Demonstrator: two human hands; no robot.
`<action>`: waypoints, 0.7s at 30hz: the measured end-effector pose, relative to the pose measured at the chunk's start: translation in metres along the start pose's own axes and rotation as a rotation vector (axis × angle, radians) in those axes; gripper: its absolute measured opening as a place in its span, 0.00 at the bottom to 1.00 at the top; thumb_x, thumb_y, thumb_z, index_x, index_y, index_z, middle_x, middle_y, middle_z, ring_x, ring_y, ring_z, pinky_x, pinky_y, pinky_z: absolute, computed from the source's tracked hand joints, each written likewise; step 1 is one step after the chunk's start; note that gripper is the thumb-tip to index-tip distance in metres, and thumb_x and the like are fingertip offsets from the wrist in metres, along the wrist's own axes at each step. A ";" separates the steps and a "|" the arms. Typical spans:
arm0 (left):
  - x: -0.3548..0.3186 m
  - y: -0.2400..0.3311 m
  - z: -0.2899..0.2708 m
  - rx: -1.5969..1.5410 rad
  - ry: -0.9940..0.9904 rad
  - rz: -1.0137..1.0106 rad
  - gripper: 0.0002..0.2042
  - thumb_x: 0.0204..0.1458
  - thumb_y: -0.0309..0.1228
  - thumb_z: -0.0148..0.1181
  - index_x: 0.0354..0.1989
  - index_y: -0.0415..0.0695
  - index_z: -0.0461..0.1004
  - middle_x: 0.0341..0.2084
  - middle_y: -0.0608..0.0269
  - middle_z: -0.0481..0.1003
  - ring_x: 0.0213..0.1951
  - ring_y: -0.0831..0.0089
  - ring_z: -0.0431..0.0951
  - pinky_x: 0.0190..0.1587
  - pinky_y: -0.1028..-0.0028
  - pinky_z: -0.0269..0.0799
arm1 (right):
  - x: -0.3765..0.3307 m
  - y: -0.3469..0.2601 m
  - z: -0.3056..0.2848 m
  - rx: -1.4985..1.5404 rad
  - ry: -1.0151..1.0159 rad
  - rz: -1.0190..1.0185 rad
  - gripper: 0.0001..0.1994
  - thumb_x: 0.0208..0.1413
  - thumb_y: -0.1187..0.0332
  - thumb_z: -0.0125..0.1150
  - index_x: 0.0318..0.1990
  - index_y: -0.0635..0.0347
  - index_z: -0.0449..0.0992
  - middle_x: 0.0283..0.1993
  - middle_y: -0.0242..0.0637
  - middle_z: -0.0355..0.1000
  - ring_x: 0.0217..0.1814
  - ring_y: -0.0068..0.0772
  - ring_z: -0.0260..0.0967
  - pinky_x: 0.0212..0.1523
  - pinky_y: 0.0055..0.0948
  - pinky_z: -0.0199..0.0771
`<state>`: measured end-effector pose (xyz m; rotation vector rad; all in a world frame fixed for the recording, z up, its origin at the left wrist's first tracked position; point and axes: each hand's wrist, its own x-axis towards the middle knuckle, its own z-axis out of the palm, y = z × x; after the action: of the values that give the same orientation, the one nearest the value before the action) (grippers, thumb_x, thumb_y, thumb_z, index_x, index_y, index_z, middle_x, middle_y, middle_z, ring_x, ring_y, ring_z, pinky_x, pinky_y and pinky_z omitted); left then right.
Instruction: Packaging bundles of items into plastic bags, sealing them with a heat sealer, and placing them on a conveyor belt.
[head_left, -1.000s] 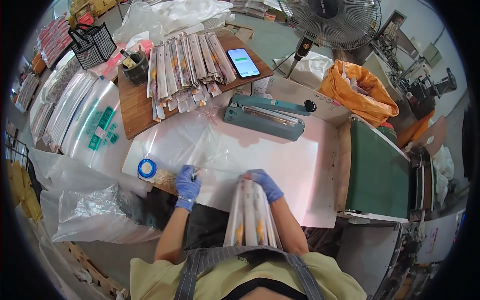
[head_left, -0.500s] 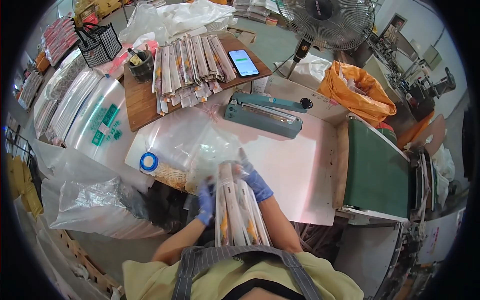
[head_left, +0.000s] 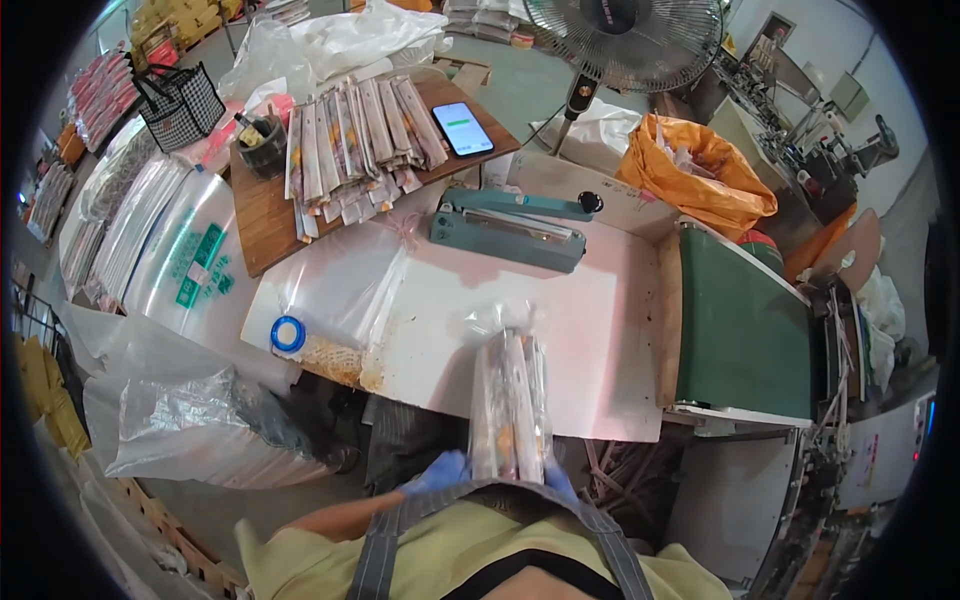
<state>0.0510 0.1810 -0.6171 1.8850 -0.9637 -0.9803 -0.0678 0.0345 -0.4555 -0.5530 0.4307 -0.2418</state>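
Observation:
A clear plastic bag [head_left: 484,320] encloses a bundle of long, narrow printed packets [head_left: 512,400]. Its puffed far end lies over the white worktop [head_left: 428,350], and its near end reaches my apron. My blue-gloved left hand [head_left: 438,472] grips the near end from the left. On the opposite side my right hand [head_left: 560,482], also gloved in blue, closes on the bag's edge. The bundle and apron hide most of the fingers of both hands.
A grey-green hand sealer [head_left: 510,238] sits at the worktop's back. Behind it, a wooden board [head_left: 262,215] carries more packets [head_left: 350,145], a phone [head_left: 462,129] and a pen cup [head_left: 263,152]. A tape roll [head_left: 288,334] lies left; a green panel [head_left: 745,325] stands right.
Both hands have drawn back from the bundle's far end to its near end by my apron. The bundle now reaches farther over the worktop, inside the clear bag. My view has shifted slightly.

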 end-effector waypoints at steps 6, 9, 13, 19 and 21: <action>-0.008 0.260 -0.185 0.453 0.508 0.582 0.13 0.44 0.28 0.47 0.39 0.40 0.65 0.24 0.53 0.70 0.24 0.52 0.71 0.26 0.59 0.66 | -0.006 -0.130 0.089 -1.386 -0.115 -0.444 0.18 0.54 0.66 0.49 0.52 0.61 0.62 0.41 0.45 0.68 0.40 0.40 0.69 0.37 0.30 0.70; 0.053 0.282 -0.243 0.281 0.382 0.433 0.10 0.43 0.22 0.47 0.34 0.37 0.71 0.21 0.53 0.73 0.21 0.59 0.73 0.26 0.67 0.70 | 0.048 -0.188 0.130 -2.168 -0.299 -0.849 0.09 0.45 0.73 0.55 0.36 0.61 0.68 0.27 0.44 0.66 0.28 0.46 0.67 0.29 0.35 0.69; 0.062 0.342 -0.286 -0.161 0.414 0.465 0.08 0.46 0.20 0.45 0.30 0.34 0.72 0.19 0.61 0.74 0.18 0.79 0.75 0.20 0.80 0.71 | 0.040 -0.245 0.190 -1.845 -0.163 -1.091 0.04 0.41 0.74 0.57 0.23 0.62 0.68 0.23 0.42 0.65 0.26 0.46 0.65 0.26 0.38 0.66; 0.087 0.334 -0.279 -0.455 0.366 0.455 0.06 0.47 0.18 0.46 0.28 0.33 0.71 0.24 0.58 0.75 0.20 0.73 0.77 0.20 0.81 0.73 | 0.067 -0.215 0.211 -2.137 0.186 -1.326 0.11 0.41 0.68 0.60 0.32 0.60 0.69 0.30 0.41 0.63 0.36 0.45 0.63 0.36 0.39 0.63; 0.084 0.335 -0.260 -0.594 0.301 0.526 0.06 0.47 0.17 0.46 0.27 0.33 0.71 0.24 0.58 0.75 0.21 0.73 0.77 0.21 0.81 0.72 | 0.073 -0.181 0.212 -2.217 0.250 -1.405 0.19 0.39 0.66 0.60 0.41 0.59 0.67 0.43 0.44 0.61 0.48 0.46 0.58 0.47 0.47 0.56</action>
<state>0.2259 0.0493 -0.2442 1.1533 -0.8094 -0.5572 0.0745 -0.0430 -0.2175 -3.0347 0.3115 -1.1948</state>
